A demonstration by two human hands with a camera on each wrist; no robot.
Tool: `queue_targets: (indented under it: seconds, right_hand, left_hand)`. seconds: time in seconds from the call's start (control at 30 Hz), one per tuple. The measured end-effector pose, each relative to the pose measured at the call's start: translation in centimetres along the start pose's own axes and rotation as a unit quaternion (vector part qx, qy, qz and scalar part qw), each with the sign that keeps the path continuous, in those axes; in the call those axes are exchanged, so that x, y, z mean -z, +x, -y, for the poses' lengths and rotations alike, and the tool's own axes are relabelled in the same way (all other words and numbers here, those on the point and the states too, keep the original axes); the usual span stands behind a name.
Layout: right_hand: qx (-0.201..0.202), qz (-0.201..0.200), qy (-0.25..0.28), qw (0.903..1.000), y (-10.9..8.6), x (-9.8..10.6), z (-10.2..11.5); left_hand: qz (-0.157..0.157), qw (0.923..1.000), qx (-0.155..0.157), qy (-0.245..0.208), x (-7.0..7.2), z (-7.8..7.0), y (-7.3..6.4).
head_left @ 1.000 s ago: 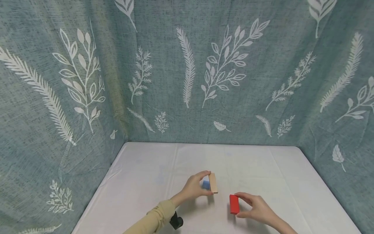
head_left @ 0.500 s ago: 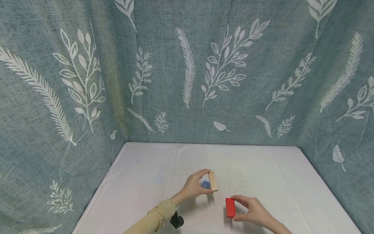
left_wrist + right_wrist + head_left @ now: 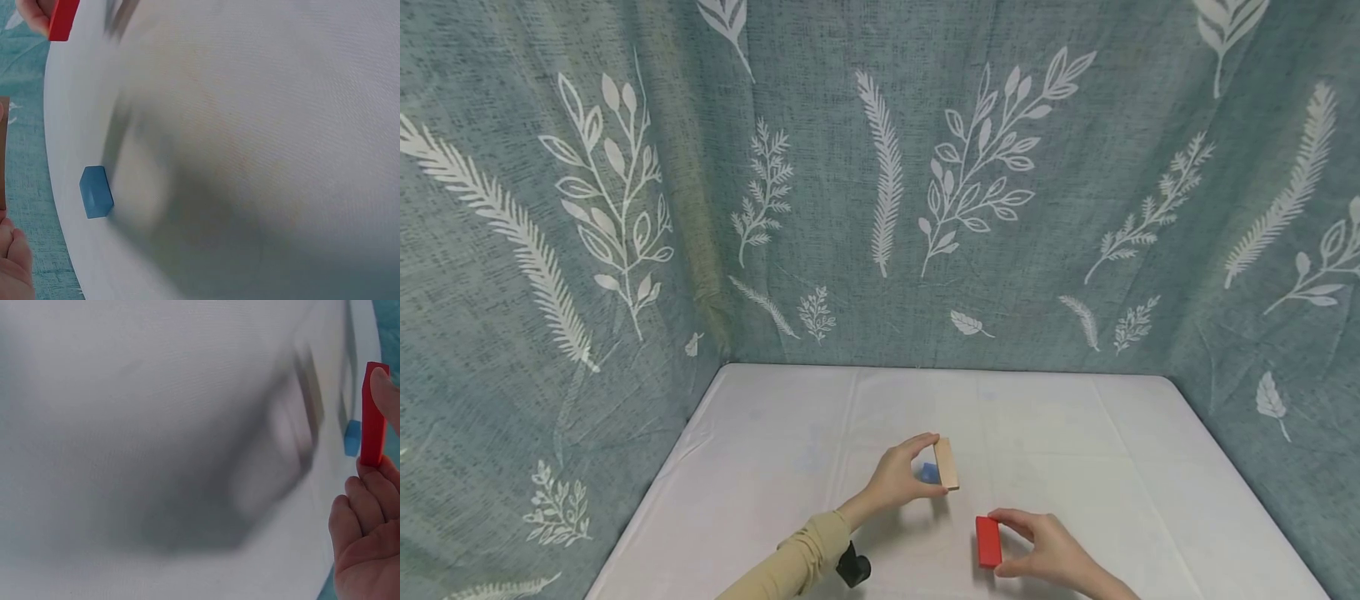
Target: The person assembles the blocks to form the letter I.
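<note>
In the head view, my left hand (image 3: 895, 477) pinches a plain wooden block (image 3: 947, 464) by its two ends, thumb at the near end and fingers at the far end. A small blue block (image 3: 929, 473) lies on the white table and shows through the gap between that hand and the wooden block. From the left wrist, the blue block (image 3: 96, 192) has a pointed side, and its shadow falls beside it. My right hand (image 3: 1045, 550) holds a red block (image 3: 988, 542) the same way, nearer to me and to the right. In the right wrist view, the red block (image 3: 374, 419) is above the tabletop.
White cloth covers the table (image 3: 1075, 433). Blue-green curtains (image 3: 820, 208) with white leaf prints hang behind it and along both sides. A black device (image 3: 853, 567) sits at the left wrist beside the beige sleeve (image 3: 805, 550).
My right hand has moved the red block a little left and toward me. The left hand, with the wooden block, has shifted very slightly away from me. The blue block stays put.
</note>
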State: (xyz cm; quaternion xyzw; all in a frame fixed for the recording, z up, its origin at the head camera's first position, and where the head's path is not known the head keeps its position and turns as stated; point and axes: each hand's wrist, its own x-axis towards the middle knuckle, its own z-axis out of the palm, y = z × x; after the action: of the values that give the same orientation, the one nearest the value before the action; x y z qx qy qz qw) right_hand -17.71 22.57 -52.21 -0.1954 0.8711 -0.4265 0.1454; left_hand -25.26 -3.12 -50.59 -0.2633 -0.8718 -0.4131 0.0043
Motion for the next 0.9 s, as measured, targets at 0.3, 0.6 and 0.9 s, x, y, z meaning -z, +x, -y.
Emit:
queue_targets:
  seconds: [0.3,0.6,0.9]
  right_hand:
    - [-0.031,0.02,-0.002,0.9993,-0.1,-0.6,-0.5]
    - [-0.061,0.024,-0.015,0.9978,-0.2,-1.1,-0.6]
    - [-0.09,0.023,-0.018,0.9955,-0.2,-1.6,-0.7]
  left_hand:
    - [0.006,1.0,0.008,-0.002,-0.1,0.0,-0.1]
    - [0.011,0.9997,0.017,-0.014,-0.1,0.2,-0.2]
    - [0.023,0.9987,0.025,-0.038,-0.3,0.2,-0.4]
